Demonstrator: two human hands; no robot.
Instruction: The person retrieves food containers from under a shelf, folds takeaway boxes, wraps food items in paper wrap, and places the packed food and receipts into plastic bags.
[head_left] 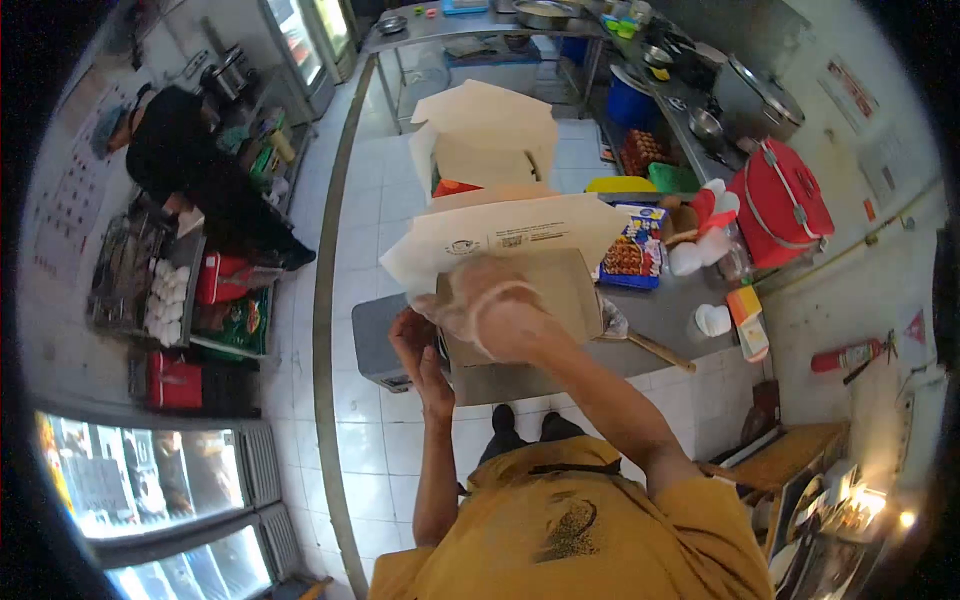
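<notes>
An open cardboard box [575,300] lies in front of me on the metal counter, its white lid [560,222] raised at the back and printed with dark text and a square code. My right hand [485,300], in a clear plastic glove, reaches over the box's left part. It is smeared by motion, so its fingers and anything in them cannot be made out. My bare left hand [425,365] is at the box's left side with its fingers apart and curved. Whether it touches the box is unclear. Behind the lid stands another open white box [490,150] with something orange-red in it.
A wooden-handled tool [660,350] lies right of the box, near a blue printed packet [632,245]. A red insulated bag [783,205] stands at the counter's right. A grey bin [380,345] is at lower left. A co-worker in black [190,150] stands at far left.
</notes>
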